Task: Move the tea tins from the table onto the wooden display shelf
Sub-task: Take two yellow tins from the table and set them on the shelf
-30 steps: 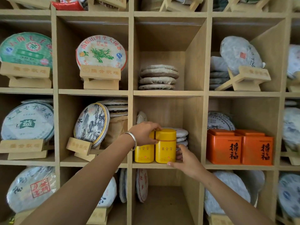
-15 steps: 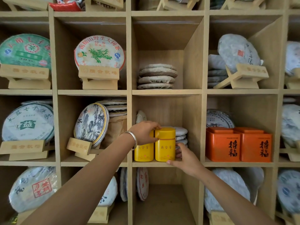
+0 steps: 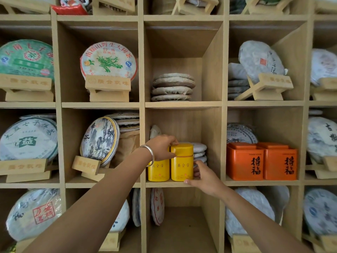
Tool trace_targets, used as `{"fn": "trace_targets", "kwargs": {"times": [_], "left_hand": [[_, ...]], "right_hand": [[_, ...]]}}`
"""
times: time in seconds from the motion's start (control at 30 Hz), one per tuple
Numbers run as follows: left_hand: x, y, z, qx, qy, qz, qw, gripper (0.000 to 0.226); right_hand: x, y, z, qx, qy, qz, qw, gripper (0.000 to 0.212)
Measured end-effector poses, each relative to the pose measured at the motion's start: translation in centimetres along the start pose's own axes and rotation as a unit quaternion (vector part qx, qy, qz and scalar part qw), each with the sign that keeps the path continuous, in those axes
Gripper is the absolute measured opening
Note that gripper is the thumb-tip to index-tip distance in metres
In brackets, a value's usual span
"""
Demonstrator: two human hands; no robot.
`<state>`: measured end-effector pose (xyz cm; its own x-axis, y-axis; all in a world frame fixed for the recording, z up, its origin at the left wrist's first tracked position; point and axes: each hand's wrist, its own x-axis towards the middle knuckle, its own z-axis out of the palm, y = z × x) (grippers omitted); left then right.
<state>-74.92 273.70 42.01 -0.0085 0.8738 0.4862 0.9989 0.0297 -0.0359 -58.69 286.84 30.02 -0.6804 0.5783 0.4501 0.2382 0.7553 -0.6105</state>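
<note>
Two yellow tea tins stand upright side by side at the front of the middle cubby of the wooden display shelf [image 3: 184, 183]. My left hand [image 3: 161, 147] is closed over the top of the left yellow tin [image 3: 158, 170], hiding its lid. My right hand [image 3: 204, 178] rests against the lower right side of the right yellow tin [image 3: 182, 162], fingers behind it and thumb along the shelf edge. Two orange square tins [image 3: 245, 162] sit together in the cubby to the right.
Wrapped round tea cakes fill the other cubbies, some propped on wooden stands [image 3: 107, 83]. A low stack of tea cakes [image 3: 199, 152] lies behind the yellow tins. The cubby above holds a flat stack [image 3: 172, 87]; the one below [image 3: 182, 225] has cakes leaning at its left.
Both hands stay on the yellow tins, which have hardly shifted. The view has drifted slightly.
</note>
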Motion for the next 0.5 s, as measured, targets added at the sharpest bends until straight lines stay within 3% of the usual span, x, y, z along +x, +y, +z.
{"fn": "trace_targets", "kwargs": {"times": [0.3, 0.5], "left_hand": [[-0.4, 0.5, -0.3, 0.006, -0.014, -0.013, 1.000, 0.056], [-0.3, 2.3, -1.8, -0.012, 0.056, 0.032, 0.998, 0.045]], "right_hand": [[-0.5, -0.6, -0.2, -0.014, -0.006, -0.008, 1.000, 0.079], [-2.5, -1.2, -1.7, -0.075, 0.085, -0.069, 0.991, 0.079]]}}
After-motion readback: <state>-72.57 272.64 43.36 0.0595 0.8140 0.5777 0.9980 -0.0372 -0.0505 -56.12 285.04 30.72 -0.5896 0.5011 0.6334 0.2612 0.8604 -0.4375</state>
